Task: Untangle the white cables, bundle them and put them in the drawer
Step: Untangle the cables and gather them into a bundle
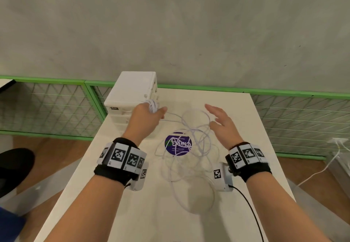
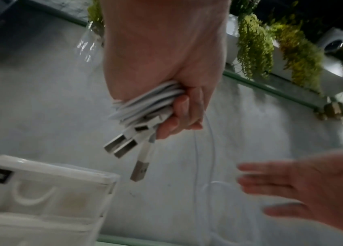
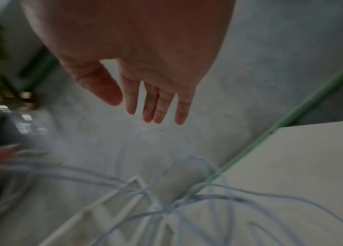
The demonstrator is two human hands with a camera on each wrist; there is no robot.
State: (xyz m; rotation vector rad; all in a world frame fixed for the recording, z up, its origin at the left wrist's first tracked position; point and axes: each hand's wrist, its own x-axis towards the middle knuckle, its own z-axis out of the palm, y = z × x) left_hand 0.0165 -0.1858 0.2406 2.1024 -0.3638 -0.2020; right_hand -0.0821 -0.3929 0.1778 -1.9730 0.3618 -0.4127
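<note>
My left hand is raised beside the white drawer unit and grips a wound bundle of white cables. In the left wrist view the bundle crosses my palm, with several USB plugs hanging from it. Thin strands run from that bundle down to a loose tangle of white cable spread on the white table. My right hand hovers above the tangle with straight, spread fingers and holds nothing. The drawer fronts look closed.
A round purple sticker lies under the tangle. A green-framed mesh fence runs behind and beside the table before a grey wall. Another white cable trails on the wooden floor at right. A black wire leaves my right wrist camera.
</note>
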